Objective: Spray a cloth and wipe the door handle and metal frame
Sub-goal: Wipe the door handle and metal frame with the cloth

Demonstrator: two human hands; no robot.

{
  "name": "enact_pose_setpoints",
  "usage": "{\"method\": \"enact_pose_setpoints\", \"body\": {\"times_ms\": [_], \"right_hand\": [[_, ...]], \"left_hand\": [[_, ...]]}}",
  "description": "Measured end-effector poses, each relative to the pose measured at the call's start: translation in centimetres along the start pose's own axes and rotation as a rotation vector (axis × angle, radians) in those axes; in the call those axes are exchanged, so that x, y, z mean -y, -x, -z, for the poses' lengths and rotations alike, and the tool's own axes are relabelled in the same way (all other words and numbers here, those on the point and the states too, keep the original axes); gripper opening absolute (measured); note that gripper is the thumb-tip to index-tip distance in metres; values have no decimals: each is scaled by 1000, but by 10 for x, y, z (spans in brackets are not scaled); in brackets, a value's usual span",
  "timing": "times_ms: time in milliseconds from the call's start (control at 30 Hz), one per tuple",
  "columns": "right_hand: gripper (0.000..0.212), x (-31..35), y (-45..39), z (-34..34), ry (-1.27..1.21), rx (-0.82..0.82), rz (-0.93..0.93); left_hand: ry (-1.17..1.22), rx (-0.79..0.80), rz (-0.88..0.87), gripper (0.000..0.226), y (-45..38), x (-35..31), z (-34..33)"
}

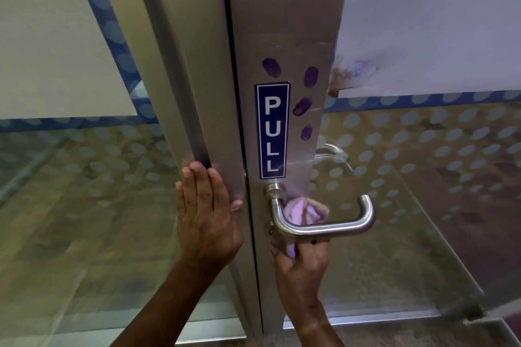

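A person's right hand [303, 259] grips a bunched pale pink cloth [304, 213] and presses it against the metal frame [284, 36] just behind the door handle [324, 224], a brushed steel lever that crosses in front of the cloth. Part of the cloth pokes up above the handle's bar, the rest is wrapped in the fingers below it. Left of the handle, the left hand [207, 211] lies flat and wide, fingers spread and pointing up, on the neighbouring frame post [180, 65], holding nothing. Above the handle a blue PULL sign [272, 129] runs vertically down the frame, with four purple smudges [303, 105] around its top and right side. Up and to the right of the handle, brown and blue stains [348, 72] mark the frosted glass panel [437, 22].
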State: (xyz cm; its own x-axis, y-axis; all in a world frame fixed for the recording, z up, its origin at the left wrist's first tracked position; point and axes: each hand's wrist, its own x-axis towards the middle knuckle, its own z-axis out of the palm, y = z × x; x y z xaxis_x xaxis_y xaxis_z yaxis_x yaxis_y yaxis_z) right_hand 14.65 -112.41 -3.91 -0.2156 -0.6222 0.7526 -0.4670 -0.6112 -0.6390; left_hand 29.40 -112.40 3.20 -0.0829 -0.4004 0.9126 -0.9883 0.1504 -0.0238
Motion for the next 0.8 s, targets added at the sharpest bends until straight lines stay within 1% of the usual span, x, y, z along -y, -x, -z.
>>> {"method": "enact_pose_setpoints", "body": {"times_ms": [67,133,167,233,267,333,367,433,500,567,600,667,700,733,800], "right_hand": [[59,5,-14,-5,-48,-36,13],[49,2,-18,-5,-29,-14,29],[45,-3,-16,-3,18,14,72],[45,-11,-6,7,108,106,142],[45,-13,2,13,129,155,138],[45,-14,12,19,113,191,92],[48,-15,11,17,76,170,40],[56,-6,0,7,-53,77,-67],[63,8,-16,-3,-99,-22,-41],[66,11,-24,-5,-79,-46,25],[63,9,-25,-3,-51,-12,64],[51,1,-24,8,28,77,142],[49,-2,-21,14,66,118,149],[50,-3,-17,20,89,152,124],[48,4,-6,25,77,140,3]], "left_hand": [[-5,2,-5,67,0,0,-1],[-5,9,-6,67,0,1,0],[-8,11,-4,67,-1,1,0],[-8,8,4,67,0,0,0],[-5,3,5,67,1,0,0],[-15,-5,-3,67,1,0,-1],[-21,-4,-2,67,1,-1,-1],[-12,-5,-2,66,0,0,-1],[-12,-11,-10,67,1,1,-3],[-10,-10,-4,67,1,2,-4],[-10,-10,1,67,1,1,-5],[-18,-5,2,67,2,2,-5],[-17,-4,-2,67,2,2,-5],[-18,-5,-5,66,2,2,-5],[-25,-1,5,66,0,1,-4]]}}
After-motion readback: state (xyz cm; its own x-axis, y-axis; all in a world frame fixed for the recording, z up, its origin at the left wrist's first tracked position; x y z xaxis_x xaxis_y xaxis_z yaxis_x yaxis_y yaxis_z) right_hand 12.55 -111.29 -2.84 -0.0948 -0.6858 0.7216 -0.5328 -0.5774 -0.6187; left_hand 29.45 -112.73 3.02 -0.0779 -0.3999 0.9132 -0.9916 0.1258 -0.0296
